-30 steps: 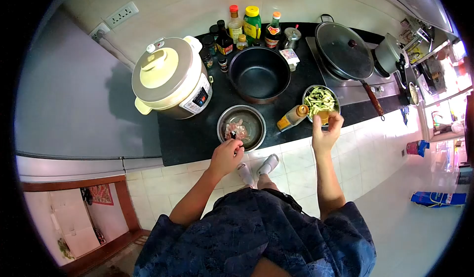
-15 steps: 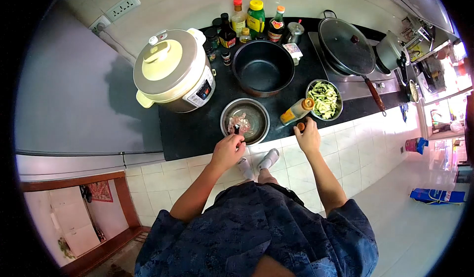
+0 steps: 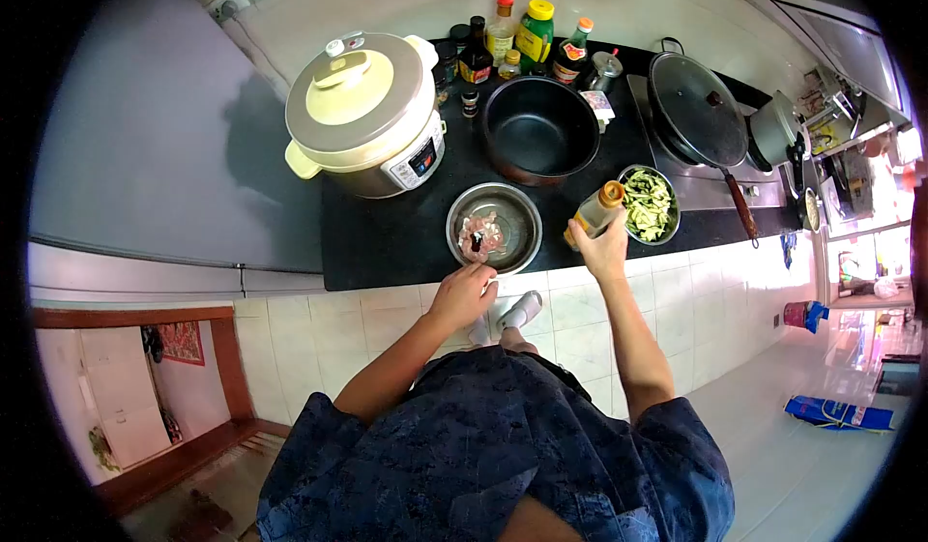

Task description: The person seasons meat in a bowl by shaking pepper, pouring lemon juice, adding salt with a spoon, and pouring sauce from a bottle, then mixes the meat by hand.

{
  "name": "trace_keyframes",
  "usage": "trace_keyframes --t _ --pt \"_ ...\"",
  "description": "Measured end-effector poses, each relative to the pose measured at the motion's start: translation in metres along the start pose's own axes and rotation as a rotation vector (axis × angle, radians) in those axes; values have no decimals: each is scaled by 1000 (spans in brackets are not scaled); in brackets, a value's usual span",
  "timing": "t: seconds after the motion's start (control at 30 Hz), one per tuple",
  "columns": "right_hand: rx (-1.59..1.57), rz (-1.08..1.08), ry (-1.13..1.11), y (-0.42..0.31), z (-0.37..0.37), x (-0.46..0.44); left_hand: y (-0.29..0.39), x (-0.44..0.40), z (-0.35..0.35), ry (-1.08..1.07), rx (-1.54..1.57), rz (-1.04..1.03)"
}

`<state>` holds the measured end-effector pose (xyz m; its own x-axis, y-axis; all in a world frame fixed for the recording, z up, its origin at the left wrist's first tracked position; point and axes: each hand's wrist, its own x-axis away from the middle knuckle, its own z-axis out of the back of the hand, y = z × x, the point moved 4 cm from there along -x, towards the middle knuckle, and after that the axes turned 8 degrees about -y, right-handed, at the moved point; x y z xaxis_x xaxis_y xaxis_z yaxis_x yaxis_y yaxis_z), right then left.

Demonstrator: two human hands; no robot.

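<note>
My right hand (image 3: 606,250) is wrapped around a glass bottle (image 3: 592,209) with an orange-brown top and a yellowish label, tilted over the counter. My left hand (image 3: 464,295), its fingers curled together, is at the near rim of a metal bowl (image 3: 527,215). What it holds, if anything, I cannot make out; a small pale bit shows by the fingertips. Pieces of raw meat (image 3: 491,233) lie in the bowl with a dark spot among them. Right of the bottle, a second metal bowl holds sliced green vegetable (image 3: 646,204).
A black pot (image 3: 541,136) stands behind the bowls. An electric pressure cooker (image 3: 362,121) is at the left. Seasoning bottles (image 3: 535,34) line the wall. At the right, a lidded pan (image 3: 701,107) sits on the stove, its wooden handle (image 3: 740,208) jutting over the counter edge.
My right hand has moved from a small orange-brown cap beside the bottle to grip the bottle itself. My left hand has drawn back slightly from the meat. The view has shifted.
</note>
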<state>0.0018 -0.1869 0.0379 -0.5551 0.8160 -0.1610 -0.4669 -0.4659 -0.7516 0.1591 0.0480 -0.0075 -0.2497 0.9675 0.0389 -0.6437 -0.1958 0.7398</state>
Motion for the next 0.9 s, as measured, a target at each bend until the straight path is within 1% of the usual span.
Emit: trace_keyframes --t 0.03,0.07,0.17,0.2,0.23,0.3,0.43,0.47,0.57,0.9 --pt "10 38 -41 -18 10 2 1 2 1 4 2 3" --pt "96 49 -108 -30 16 2 2 2 3 7 7 6" --pt "326 -1 -346 -57 23 6 0 3 1 12 -1 37" --pt "395 66 -416 -61 21 8 -1 3 -2 34 -7 29" --pt "428 14 -525 -63 17 10 -2 3 -4 57 -13 20" --pt "495 136 -613 -59 7 18 -4 4 -8 54 -1 41" --pt "571 196 -701 -45 -13 29 -2 6 -11 83 38 53" --pt "631 161 -737 -39 -18 30 -3 6 -11 78 45 59" --pt "675 121 -791 -40 -25 32 -2 8 -7 66 53 72" --pt "747 151 -850 -39 -38 28 -11 9 -14 49 45 102"
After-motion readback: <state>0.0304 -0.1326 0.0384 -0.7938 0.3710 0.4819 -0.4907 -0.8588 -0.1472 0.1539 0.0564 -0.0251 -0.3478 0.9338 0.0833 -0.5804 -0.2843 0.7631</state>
